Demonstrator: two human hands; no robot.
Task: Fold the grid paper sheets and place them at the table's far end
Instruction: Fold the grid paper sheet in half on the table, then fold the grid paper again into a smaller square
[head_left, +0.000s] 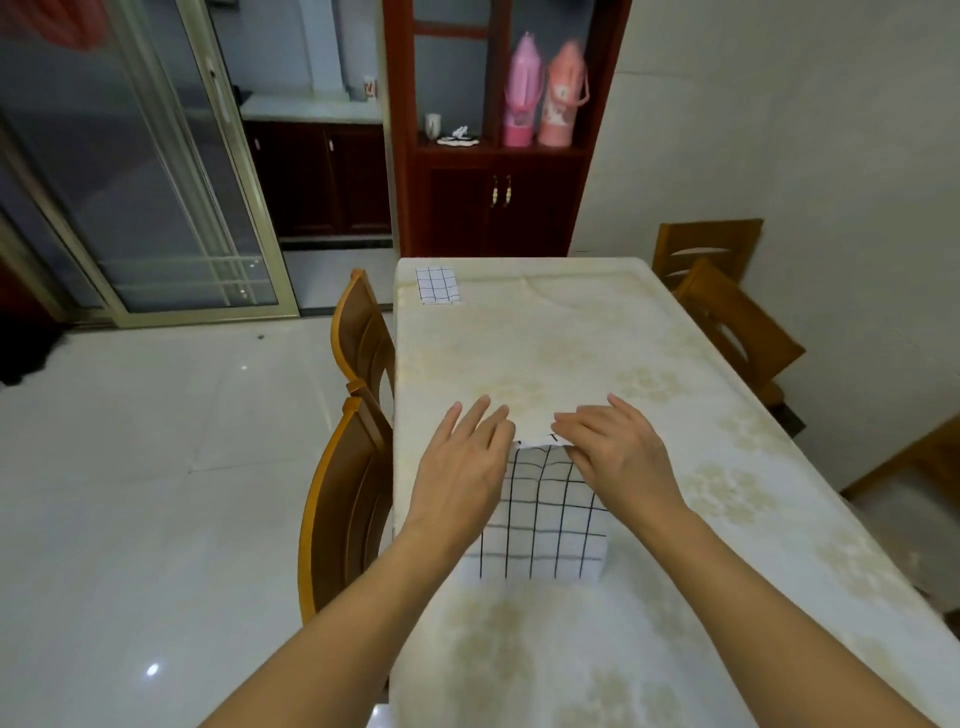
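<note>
A white sheet with a black grid (545, 519) lies on the near half of the table (597, 338), bent over on itself with its far edge curling up. My left hand (462, 467) rests flat on the sheet's left part, fingers spread. My right hand (613, 452) pinches the sheet's far edge at its right corner. A folded grid sheet (437, 285) lies at the table's far left corner, well beyond both hands.
The table wears a cream cloth with pale flower prints. Two wooden chairs (353, 441) stand along its left side and others (727, 312) along its right. A red-brown cabinet (498, 197) with pink flasks stands behind the far end.
</note>
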